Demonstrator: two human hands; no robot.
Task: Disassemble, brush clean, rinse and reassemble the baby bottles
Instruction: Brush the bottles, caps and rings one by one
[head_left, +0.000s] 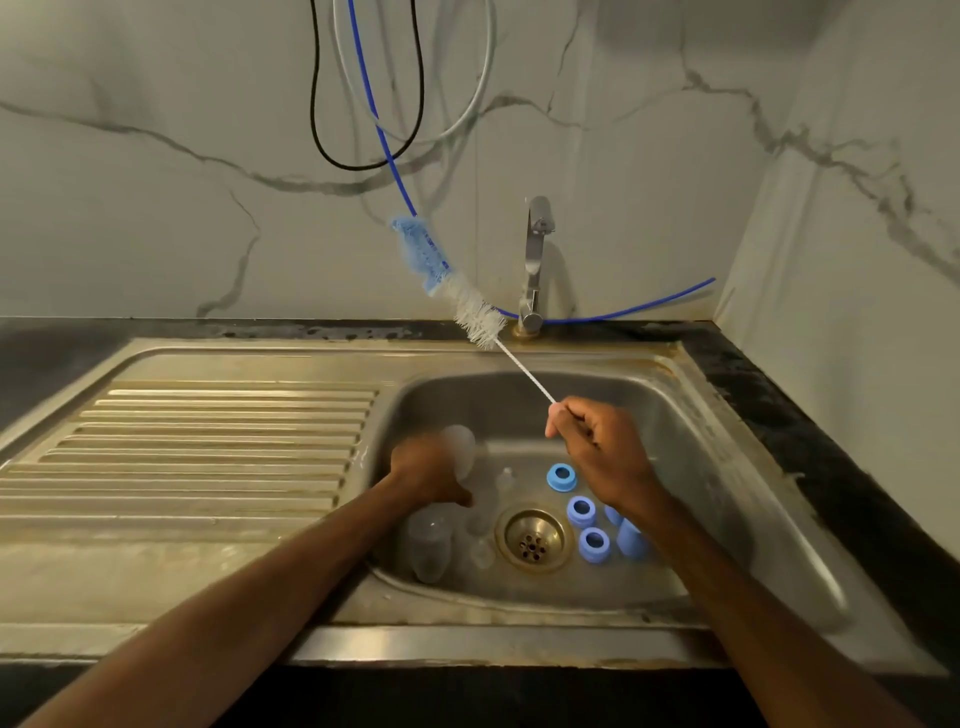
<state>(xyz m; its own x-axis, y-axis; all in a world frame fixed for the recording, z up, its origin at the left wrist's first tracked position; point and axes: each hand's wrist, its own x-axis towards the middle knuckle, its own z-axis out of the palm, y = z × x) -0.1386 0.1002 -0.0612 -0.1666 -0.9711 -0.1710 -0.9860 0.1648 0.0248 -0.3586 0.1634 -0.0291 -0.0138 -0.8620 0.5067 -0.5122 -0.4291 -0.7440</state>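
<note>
Head view: right hand (602, 452) pinching brush (477, 316), bristles up beyond it; left hand (426, 475) curled around clear bottle (461, 448) in sink (727, 467).

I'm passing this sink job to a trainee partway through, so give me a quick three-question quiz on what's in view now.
1. True or false: the brush is inside a bottle.
2. Which hand holds the brush's thin handle? A) left B) right C) neither
3. Fill in: the blue rings lie to the ____ of the drain.

Key
1. False: it is out in the open and points up toward the tap.
2. B: the right hand. The left hand holds a clear bottle.
3. right
</note>
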